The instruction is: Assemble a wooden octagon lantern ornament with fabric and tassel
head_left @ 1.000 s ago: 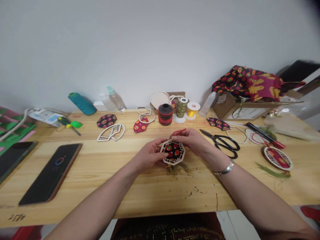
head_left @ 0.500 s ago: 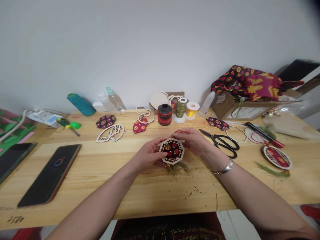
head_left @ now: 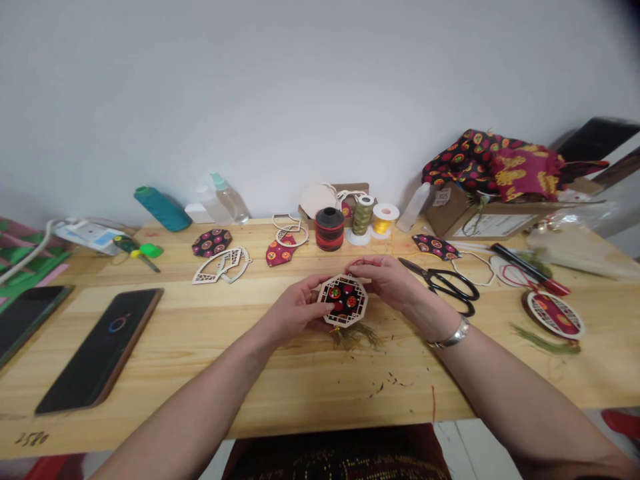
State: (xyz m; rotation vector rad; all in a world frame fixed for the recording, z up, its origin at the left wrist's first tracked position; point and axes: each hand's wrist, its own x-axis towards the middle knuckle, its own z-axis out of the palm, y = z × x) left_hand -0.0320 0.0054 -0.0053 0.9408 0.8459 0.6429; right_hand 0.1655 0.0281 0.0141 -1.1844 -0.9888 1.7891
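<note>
A hexagonal wooden ornament (head_left: 344, 299) with a lattice rim and a dark red-dotted fabric centre is held upright over the middle of the wooden table (head_left: 210, 373). My left hand (head_left: 295, 308) grips its left edge, fingers curled behind it. At the ornament's top right edge my right hand (head_left: 387, 280) pinches, fingers closed. An olive-green tassel (head_left: 356, 335) hangs from the ornament's bottom onto the table.
Black scissors (head_left: 450, 287) lie right of my hands, thread spools (head_left: 330, 228) behind them. Wooden cut-outs (head_left: 223, 265) and fabric pieces lie at the back left. A phone (head_left: 103, 347) lies at left, a finished oval ornament (head_left: 555, 315) at right, a cardboard box (head_left: 480, 217) with fabric at back right.
The red loop of cord that showed above my right hand a second ago is out of sight. Both hands and the ornament have shifted slightly away from me.
</note>
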